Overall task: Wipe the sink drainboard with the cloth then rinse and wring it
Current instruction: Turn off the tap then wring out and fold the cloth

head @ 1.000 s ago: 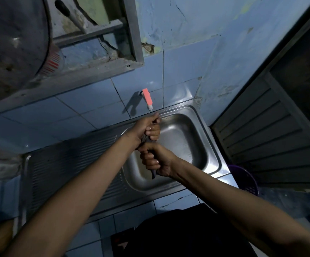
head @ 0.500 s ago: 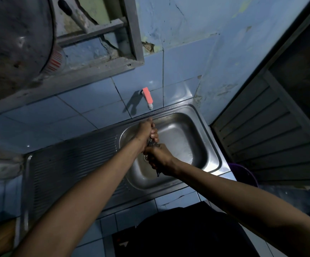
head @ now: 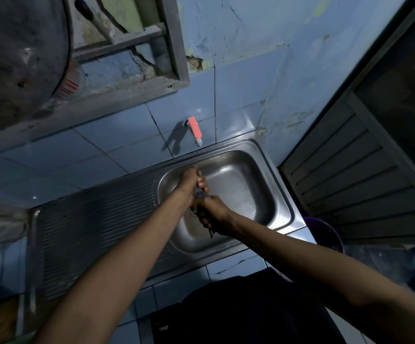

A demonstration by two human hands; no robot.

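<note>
Both hands hold a dark grey cloth [head: 199, 194] twisted into a rope over the steel sink basin [head: 241, 184]. My left hand [head: 191, 182] grips its upper end, fingers curled round it. My right hand [head: 211, 211] grips the lower part, and a short tail of cloth hangs out below that fist. The ribbed drainboard [head: 89, 232] lies to the left of the basin, under my left forearm. A red tap [head: 194, 129] juts from the blue tiled wall above the basin; no water stream shows.
A metal shelf frame [head: 127, 90] with a large dark pan hangs on the wall at the upper left. A louvred door [head: 350, 182] stands at the right, with a purple tub [head: 325, 234] on the floor beside the sink.
My two fists have sunk lower into the basin and drawn closer together on the cloth, which is twisted tighter between them. The camera has pulled back a little.
</note>
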